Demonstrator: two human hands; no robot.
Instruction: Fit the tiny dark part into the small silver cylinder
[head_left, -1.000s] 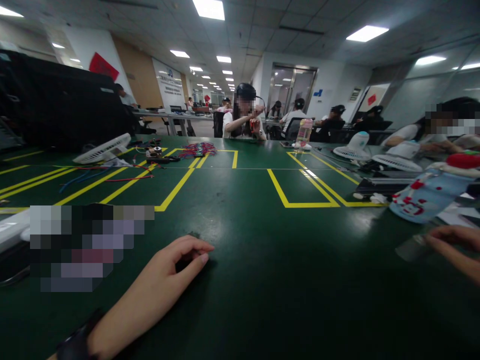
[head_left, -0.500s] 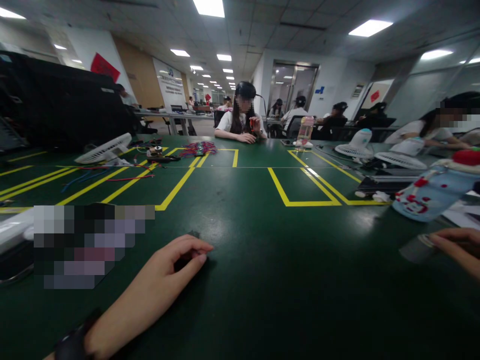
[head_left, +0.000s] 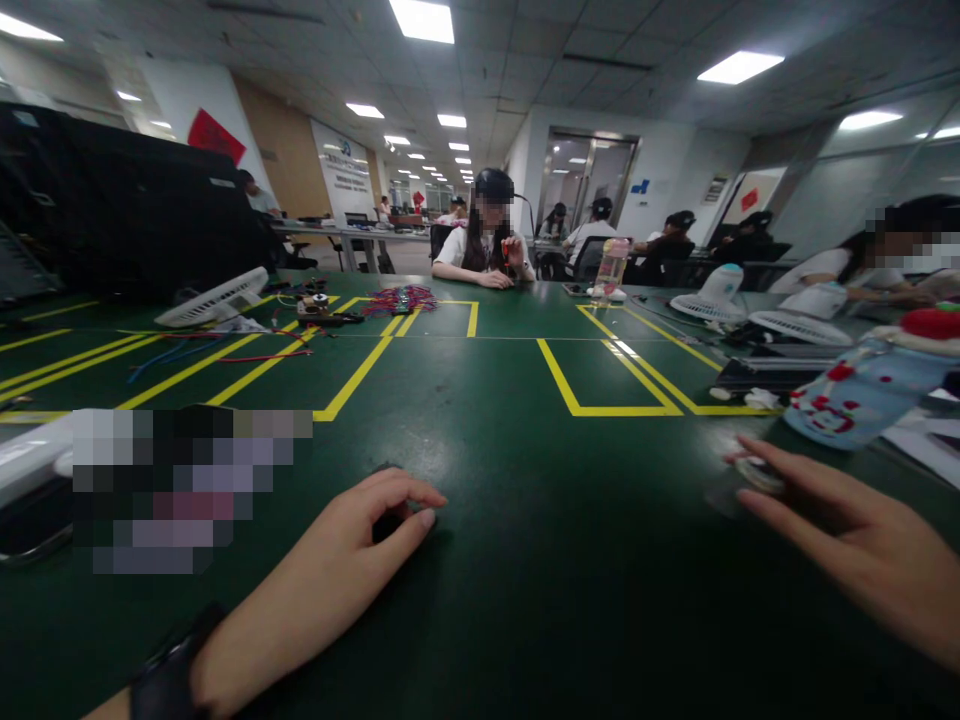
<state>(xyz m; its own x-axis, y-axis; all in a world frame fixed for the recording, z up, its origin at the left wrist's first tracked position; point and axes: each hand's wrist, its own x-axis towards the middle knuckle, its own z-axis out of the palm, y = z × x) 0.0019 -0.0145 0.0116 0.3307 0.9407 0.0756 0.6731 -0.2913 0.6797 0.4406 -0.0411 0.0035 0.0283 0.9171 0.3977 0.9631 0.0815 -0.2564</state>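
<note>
My left hand (head_left: 379, 525) rests on the green table (head_left: 510, 600), fingers loosely curled and the thumb a little apart from the index finger. Nothing shows between them. A dark band circles that wrist. At the right, my right hand (head_left: 847, 540) is held over the tabletop, its thumb and fingers on a small greyish cylinder with a pale round rim (head_left: 759, 474). The cylinder's lower part is blurred, so its exact kind is unclear. Just beyond this hand stands a light-blue bottle (head_left: 855, 390) with red decorations.
Left of my left hand lies a pixelated item (head_left: 195, 490) beside a white device (head_left: 37, 455). Farther off are a white fan (head_left: 214, 298), a bundle of wires (head_left: 401, 299) and yellow tape lines (head_left: 626, 411). A co-worker (head_left: 487, 240) sits across the table; a pink-topped bottle (head_left: 613, 265) stands there.
My right hand has come in from the right edge toward the middle, carrying the small cylinder along. My left hand has shifted slightly to the right in view.
</note>
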